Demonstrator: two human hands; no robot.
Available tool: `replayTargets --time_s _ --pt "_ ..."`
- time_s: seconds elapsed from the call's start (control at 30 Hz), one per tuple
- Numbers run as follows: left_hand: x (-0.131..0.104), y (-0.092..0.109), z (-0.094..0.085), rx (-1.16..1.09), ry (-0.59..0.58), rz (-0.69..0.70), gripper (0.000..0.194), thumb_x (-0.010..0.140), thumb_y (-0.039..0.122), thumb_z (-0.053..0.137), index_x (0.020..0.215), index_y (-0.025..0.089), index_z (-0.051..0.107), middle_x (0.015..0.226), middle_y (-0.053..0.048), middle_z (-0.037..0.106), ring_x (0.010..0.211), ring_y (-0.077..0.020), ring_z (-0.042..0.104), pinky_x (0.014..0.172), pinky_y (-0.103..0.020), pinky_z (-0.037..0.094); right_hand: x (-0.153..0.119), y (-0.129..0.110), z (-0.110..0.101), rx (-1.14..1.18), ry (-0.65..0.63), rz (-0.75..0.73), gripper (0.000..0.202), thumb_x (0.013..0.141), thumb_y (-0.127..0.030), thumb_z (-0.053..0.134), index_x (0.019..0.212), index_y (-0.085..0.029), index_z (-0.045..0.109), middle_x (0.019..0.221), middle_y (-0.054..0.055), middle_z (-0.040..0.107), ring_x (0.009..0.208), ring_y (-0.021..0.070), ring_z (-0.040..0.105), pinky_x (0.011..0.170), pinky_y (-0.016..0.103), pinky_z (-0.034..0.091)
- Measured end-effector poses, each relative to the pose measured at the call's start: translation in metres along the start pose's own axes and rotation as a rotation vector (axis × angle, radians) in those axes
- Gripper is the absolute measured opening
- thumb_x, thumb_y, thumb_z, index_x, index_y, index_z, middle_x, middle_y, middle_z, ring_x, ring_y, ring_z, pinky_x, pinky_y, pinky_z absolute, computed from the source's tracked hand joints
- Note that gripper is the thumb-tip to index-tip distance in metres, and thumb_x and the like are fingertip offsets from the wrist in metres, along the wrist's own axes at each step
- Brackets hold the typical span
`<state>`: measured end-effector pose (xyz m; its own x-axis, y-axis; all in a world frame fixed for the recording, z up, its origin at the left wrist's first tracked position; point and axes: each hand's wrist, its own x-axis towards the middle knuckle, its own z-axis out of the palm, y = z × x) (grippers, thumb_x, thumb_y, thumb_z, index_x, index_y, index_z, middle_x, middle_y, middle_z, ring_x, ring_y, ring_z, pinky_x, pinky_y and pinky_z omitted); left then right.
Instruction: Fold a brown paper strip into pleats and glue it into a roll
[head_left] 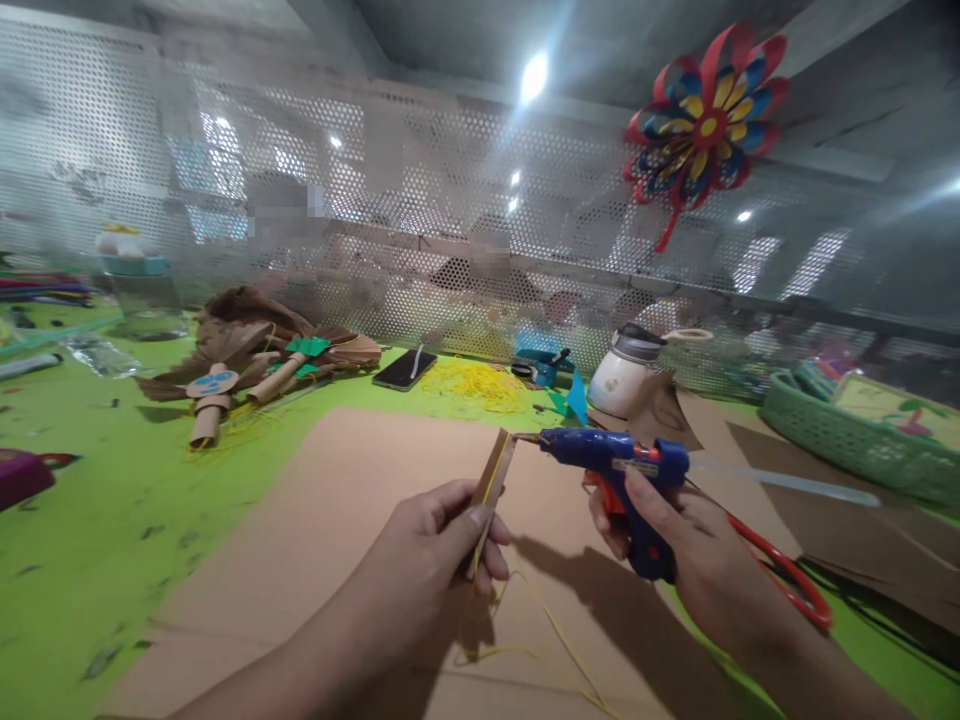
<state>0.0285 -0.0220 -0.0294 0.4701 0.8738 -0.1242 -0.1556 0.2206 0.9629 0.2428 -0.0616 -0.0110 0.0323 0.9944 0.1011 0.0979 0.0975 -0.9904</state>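
Observation:
My left hand [450, 540] pinches a narrow brown cardboard strip [495, 468], tilted upright, with a yellow string along its face. The loose end of the yellow string [559, 630] trails down over a large brown paper sheet [300, 520]. In my right hand [694, 550] is a blue glue gun [600, 448] with a red trigger, its fingers wrapped round the handle. The metal nozzle points left and is at the upper end of the strip; whether they touch is hard to tell. A clear glue stick [787, 482] sticks out of the gun's back.
Red-handled scissors [787, 580] lie by my right wrist. Behind the sheet are folded paper figures [214, 385], a phone [405, 369], yellow shreds [476, 384], blue tape [544, 367] and a white jar [622, 375]. A green basket [862, 440] stands at right, a perforated screen [420, 210] behind.

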Motion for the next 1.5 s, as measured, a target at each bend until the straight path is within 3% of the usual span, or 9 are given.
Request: replayTargets --time_s 0.5,0.9,1.07,1.5 --pt "0.001 0.002 -0.004 -0.011 -0.010 0.021 0.027 0.075 0.038 0.063 0.079 0.012 0.058 0.065 -0.003 0.058 0.049 -0.0088 0.049 0.051 -0.023 0.038 -0.004 -0.006 0.004 -0.085 -0.041 0.010 0.041 0.084 -0.052 0.049 0.079 -0.013 0.059 0.069 0.005 0.057 0.059 0.0135 0.049 0.053 0.026 0.035" --pt "-0.001 0.002 0.000 0.000 -0.013 -0.006 0.028 0.075 0.037 0.062 0.086 0.011 0.059 0.066 -0.003 0.058 0.047 -0.0089 0.050 0.050 -0.023 0.038 -0.002 -0.006 0.003 -0.030 0.015 -0.006 0.041 0.083 -0.053 0.050 0.086 -0.014 0.060 0.077 0.006 0.057 0.062 0.0146 0.049 0.054 0.027 0.036" --pt "-0.002 0.006 -0.002 -0.013 -0.021 0.005 0.027 0.075 0.038 0.063 0.080 0.012 0.060 0.064 -0.002 0.058 0.048 -0.0081 0.048 0.052 -0.023 0.038 -0.004 -0.007 0.004 -0.076 -0.002 0.010 0.043 0.083 -0.054 0.049 0.077 -0.013 0.060 0.067 0.005 0.057 0.058 0.0138 0.049 0.052 0.026 0.035" --pt "-0.004 0.011 0.000 -0.035 -0.004 0.035 0.028 0.073 0.037 0.064 0.079 0.011 0.058 0.071 -0.004 0.059 0.052 -0.0082 0.048 0.052 -0.022 0.038 -0.008 -0.010 0.007 -0.125 -0.043 0.054 0.048 0.082 -0.056 0.049 0.066 -0.012 0.058 0.069 0.007 0.057 0.058 0.0140 0.048 0.053 0.026 0.034"
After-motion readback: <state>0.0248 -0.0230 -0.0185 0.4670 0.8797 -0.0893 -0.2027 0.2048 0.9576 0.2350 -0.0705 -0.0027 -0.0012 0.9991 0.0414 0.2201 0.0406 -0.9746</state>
